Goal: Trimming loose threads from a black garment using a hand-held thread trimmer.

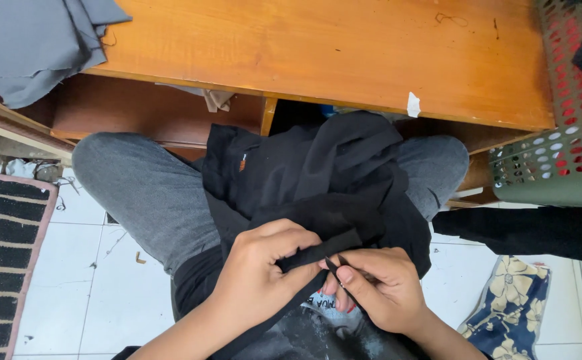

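Seated on white tile floor (77, 293), legs in grey trousers (144, 193) tucked under a low wooden table (331, 53). Black garment (304, 173) piled on the lap, so its weight rests there and only the worked edge is lifted.

Left hand (261, 277) closed, pinching a narrow fold of the black fabric and holding it taut toward the right hand (377, 290). Right hand closed too, thumb and forefinger gripping a small dark tool (337, 270), likely a thread snip or seam ripper; too small to tell. Its tip meets the stretched fold.

Green perforated basket (557, 160) close at the right, within reach. Grey cloth (31, 40) hangs off the table's far left corner. Striped mat (4, 253) left, floral cloth (511, 307) right.
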